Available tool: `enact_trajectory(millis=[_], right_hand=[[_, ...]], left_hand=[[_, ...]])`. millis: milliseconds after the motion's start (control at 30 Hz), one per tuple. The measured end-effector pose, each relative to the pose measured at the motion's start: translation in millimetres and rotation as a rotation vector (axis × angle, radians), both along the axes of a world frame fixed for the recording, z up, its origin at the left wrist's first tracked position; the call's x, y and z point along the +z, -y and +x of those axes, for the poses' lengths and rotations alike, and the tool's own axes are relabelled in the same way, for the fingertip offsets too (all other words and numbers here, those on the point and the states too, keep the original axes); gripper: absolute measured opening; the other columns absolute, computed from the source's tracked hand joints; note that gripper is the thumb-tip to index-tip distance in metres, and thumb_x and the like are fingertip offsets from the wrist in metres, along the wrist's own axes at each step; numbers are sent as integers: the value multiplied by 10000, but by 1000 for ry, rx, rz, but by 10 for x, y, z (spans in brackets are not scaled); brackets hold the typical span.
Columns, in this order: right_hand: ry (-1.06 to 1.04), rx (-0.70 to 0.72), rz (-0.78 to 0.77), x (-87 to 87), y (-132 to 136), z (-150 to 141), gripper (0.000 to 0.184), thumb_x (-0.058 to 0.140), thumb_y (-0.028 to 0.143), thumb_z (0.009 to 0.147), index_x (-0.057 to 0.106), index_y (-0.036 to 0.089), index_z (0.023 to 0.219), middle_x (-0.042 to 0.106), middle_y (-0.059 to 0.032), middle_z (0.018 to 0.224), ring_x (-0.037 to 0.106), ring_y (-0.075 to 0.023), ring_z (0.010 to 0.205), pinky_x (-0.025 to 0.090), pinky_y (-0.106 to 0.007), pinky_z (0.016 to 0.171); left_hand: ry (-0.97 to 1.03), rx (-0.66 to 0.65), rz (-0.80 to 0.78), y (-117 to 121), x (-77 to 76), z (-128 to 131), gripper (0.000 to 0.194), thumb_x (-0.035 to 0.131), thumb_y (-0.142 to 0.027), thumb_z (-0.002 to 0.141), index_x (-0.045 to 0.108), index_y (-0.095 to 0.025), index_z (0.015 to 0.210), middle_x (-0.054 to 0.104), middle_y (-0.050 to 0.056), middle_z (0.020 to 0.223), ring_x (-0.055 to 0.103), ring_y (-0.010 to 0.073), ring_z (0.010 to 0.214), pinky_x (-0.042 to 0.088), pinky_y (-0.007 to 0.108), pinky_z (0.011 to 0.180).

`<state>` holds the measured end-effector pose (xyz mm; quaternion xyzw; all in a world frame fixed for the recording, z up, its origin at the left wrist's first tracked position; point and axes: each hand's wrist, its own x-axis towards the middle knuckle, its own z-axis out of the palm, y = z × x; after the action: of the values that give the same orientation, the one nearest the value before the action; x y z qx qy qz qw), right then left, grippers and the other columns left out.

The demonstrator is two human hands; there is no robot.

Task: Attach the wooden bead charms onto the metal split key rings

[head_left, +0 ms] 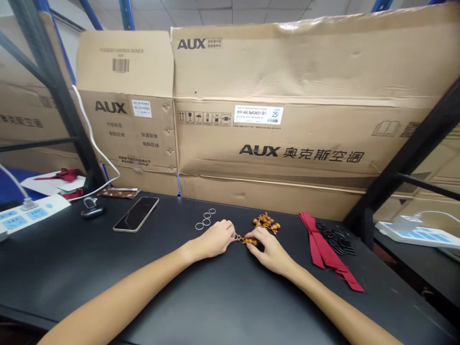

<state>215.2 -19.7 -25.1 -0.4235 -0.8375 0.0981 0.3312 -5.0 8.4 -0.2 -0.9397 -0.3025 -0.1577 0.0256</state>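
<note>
My left hand (215, 238) is closed in a pinch on a small metal ring (236, 236) at the middle of the black table (151, 287). My right hand (269, 249) is closed on a small brown wooden gourd charm (250, 241), held against the ring. The two hands almost touch. Just behind my right hand lies a pile of more brown gourd charms (266, 222). Three loose metal rings (205, 219) lie behind my left hand.
Red ribbons (325, 251) and a heap of black clips (338, 239) lie to the right. A phone (136, 213) and a small black object (92, 210) lie at the left, beside a power strip (25, 214). Large AUX cardboard boxes (302, 143) wall the back. Dark shelf struts (406, 163) stand at both sides.
</note>
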Motion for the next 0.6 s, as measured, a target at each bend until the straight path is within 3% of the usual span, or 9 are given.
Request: enact_trajectory(millis=[167,333,600], right_hand=[[-17,1,-30,-17,-18,-1,202,463,216,892,644,189,980,601,-72,910,576,-203,879,468,-363,837],[-17,8,-29,-6,-17,-12,204,463,207,884,645,188,975,600,-77,916,576,-204,879,471,-357,826],[-35,-27,-26,29,4,-29,112,475,217,854,584,195,853,601,-48,829,568,-186,768,467,-315,709]], left_hand=[[-87,-16,71,42,25,0,142,397,-139,947,533,-131,909,556,101,929,523,215,852,438,325,783],[-56,-3,30,36,5,-6,165,371,-89,930,528,-137,915,554,97,935,521,209,851,442,320,789],[191,-42,-113,29,-17,-8,212,343,-208,984,546,-170,934,567,78,967,536,192,910,455,319,842]])
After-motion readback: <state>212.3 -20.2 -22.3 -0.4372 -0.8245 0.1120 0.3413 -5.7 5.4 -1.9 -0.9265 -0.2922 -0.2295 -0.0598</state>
